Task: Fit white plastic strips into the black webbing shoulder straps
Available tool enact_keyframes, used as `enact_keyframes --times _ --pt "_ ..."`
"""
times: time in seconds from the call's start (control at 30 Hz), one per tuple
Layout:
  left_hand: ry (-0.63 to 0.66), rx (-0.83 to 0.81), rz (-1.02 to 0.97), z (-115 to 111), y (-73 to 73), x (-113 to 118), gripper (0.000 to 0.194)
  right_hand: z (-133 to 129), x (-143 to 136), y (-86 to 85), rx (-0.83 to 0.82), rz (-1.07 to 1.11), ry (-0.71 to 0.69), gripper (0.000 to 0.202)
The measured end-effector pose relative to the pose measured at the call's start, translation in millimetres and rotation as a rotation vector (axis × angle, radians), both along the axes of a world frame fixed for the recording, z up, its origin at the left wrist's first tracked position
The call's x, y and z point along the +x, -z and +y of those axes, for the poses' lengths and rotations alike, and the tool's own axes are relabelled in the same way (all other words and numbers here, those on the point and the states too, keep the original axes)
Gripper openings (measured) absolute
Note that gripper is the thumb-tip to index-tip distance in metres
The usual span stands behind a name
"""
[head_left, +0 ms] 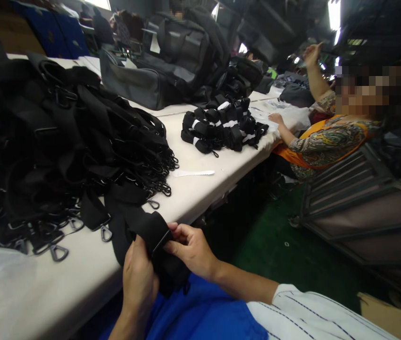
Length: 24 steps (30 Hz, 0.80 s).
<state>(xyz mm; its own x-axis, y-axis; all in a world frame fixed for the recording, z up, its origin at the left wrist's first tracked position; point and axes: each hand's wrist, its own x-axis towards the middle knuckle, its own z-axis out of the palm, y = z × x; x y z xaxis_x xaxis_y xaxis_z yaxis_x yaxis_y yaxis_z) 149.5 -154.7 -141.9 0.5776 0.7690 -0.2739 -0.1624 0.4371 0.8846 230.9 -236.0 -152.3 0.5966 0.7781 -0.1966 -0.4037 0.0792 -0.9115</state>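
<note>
The left hand's grip (138,276) is partly hidden by the black strap (153,229). The strap pile (55,137) is cut off at left, the cart (395,212) at right. Far-left people (103,30) are too blurred to tell their work.

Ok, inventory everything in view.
Held strap: at least one, black, between hands
Loose straps: many, black, table left
Clips: many, grey, on loose straps
Bundled straps: several, black, table centre
Strip: one, white, between strap piles
Bags: several, black, far table
Plastic sheeting: count unclear, whitish, beside coworker
Coworker: one, orange apron, right
Distant people: several, mostly dark, back left
Table: one, white, left
Cart: one, dark frame, right
Left hand: one, bare, gripping strap
Right hand: one, bare, pinching strap
Sleeve: one, white striped, lower right
Garment: one, blue, lap
</note>
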Motion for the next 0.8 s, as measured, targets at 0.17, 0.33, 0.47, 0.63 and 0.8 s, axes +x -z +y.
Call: enact_keyframes --times 0.17,0.33,0.47,0.63,0.8 --pt "0.197 0.127 0.044 6.1 6.8 -10.2 0.05 2.8 -8.8 3.8 0.072 0.118 -0.007 0.048" --pt "0.166 0.265 0.143 15.3 11.9 -14.8 0.044 -5.0 3.5 11.6 -0.094 -0.326 -0.147 0.045" --pt "0.116 0.463 0.285 21.6 8.7 -13.1 0.043 -10.3 30.2 0.2 -0.166 -0.613 -0.121 0.03" --pt "0.209 0.682 0.427 6.3 13.0 -4.6 0.069 -6.2 46.7 -18.2 -0.057 -0.465 -0.083 0.056" --pt "0.24 0.797 0.634 -7.6 33.4 -1.9 0.08 -2.0 52.2 -17.0 -0.07 -0.401 -0.2 0.065"
